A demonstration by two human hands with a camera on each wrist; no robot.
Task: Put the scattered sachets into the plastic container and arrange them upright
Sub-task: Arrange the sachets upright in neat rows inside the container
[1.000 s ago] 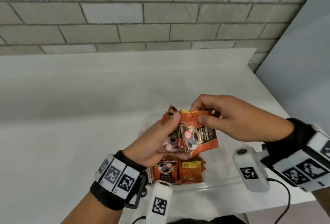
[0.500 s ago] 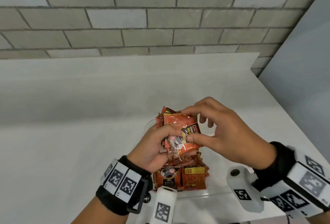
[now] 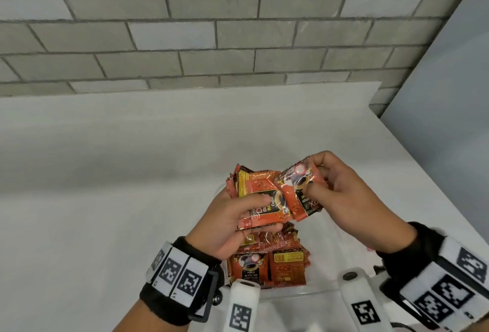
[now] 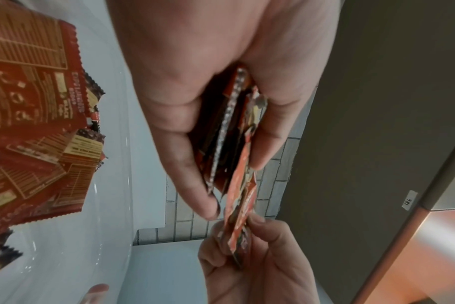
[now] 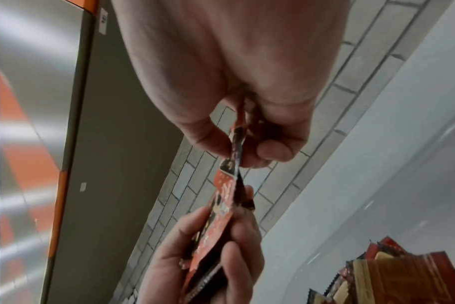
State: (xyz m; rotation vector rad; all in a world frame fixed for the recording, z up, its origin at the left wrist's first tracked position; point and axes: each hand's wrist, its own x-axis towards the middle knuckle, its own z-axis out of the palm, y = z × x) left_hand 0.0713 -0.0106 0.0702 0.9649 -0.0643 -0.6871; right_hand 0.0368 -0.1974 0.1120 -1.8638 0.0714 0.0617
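Above the plastic container [image 3: 312,295], left hand [image 3: 227,225] clamps a stack of sachets [image 3: 260,199] between thumb and fingers; right hand [image 3: 352,199] pinches one sachet [image 3: 300,191] overlapping the stack's right edge.

Grey brick wall [image 3: 185,40], white table [image 3: 105,172]

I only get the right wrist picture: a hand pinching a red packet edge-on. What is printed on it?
Observer: The head view shows the single sachet face-on: a coffee cup picture on red.
Visitor: And the other hand at the bottom?
Observer: The left hand grips a stack of sachets, thumb across the front; the top one reads "Coffee".
Visitor: Is the stack thick?
Observer: The left wrist view shows several sachet edges pressed together between thumb and fingers.
Visitor: Where do they go?
Observer: Below both hands, a clear plastic container already holds more sachets.
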